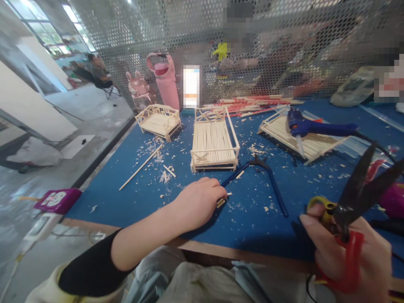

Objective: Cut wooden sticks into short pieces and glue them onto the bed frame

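My right hand (356, 248) grips a pair of scissors (353, 198) with red and yellow handles, their dark blades spread apart and pointing up. My left hand (202, 200) rests low on the blue tabletop, fingers curled round a few short wooden stick pieces (221, 203); most of the fingers are hidden. Just beyond it lie blue-handled pliers (276, 189) with the handles spread. A miniature bed made of wooden sticks (213, 136) stands ahead of my left hand. To its left is a small stick-built bench (159, 120).
A blue glue gun (315, 126) lies across another stick frame (284, 130) at the right. A loose stick (139, 168) and wood scraps litter the table (120, 210). Red-and-white sticks (249, 103), a pink bottle (167, 86) and a lit phone (191, 86) line the mesh screen.
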Tool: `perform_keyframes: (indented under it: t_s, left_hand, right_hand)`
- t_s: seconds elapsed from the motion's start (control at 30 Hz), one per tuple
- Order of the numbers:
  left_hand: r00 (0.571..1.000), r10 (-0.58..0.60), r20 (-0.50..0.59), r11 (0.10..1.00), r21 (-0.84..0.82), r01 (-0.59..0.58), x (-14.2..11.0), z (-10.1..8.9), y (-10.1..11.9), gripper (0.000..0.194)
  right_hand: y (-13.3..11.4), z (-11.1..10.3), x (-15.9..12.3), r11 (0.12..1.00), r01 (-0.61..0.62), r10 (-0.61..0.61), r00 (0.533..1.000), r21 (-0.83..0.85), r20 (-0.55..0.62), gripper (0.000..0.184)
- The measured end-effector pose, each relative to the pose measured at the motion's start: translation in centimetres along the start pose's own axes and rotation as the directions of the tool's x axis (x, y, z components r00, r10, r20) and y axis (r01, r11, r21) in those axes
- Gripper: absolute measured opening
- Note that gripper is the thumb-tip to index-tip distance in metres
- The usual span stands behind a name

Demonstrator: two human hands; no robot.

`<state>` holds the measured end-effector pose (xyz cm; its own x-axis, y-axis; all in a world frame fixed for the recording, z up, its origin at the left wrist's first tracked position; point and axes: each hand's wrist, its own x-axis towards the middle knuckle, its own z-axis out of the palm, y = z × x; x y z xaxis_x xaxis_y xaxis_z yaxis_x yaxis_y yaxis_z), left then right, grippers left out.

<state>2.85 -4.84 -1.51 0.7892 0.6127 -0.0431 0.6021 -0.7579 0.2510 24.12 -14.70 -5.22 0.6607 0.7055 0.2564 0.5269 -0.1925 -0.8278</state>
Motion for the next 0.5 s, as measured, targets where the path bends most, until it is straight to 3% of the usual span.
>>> perform_keyframes:
  t_s: [0.13,0.23,0.33,0.4,0.5]
  left_hand:
    - [0.999,0.026,0.029,0.998,0.058,-0.028,1.0,0.0,0.0,0.031]
    - [0.997,0.006,-0.081,1.0,0.026,-0.004,0.8,-0.1,-0.3,0.04]
    - [0.976,-0.105,-0.192,0.994,-0.017,0.104,-0.2,-0.2,-0.5,0.039]
    - [0.981,-0.112,-0.16,0.994,-0.015,0.111,-0.8,-0.1,-0.5,0.036]
    - [0.998,-0.024,-0.066,1.0,0.001,0.024,-0.9,0.2,-0.3,0.035]
  right_hand:
    - [-0.2,0.0,-0.1,1.0,0.012,-0.012,1.0,0.013,0.006,0.016]
    - [-0.4,0.0,-0.1,1.0,-0.01,0.01,1.0,0.018,0.008,0.015]
    - [-0.4,-0.1,-0.1,1.0,-0.022,0.021,0.999,0.011,0.028,0.014]
    - [-0.4,-0.1,-0.1,1.0,-0.029,0.029,0.999,0.009,0.038,0.015]
    - [-0.3,0.0,-0.2,1.0,-0.025,0.025,0.999,0.002,0.022,0.016]
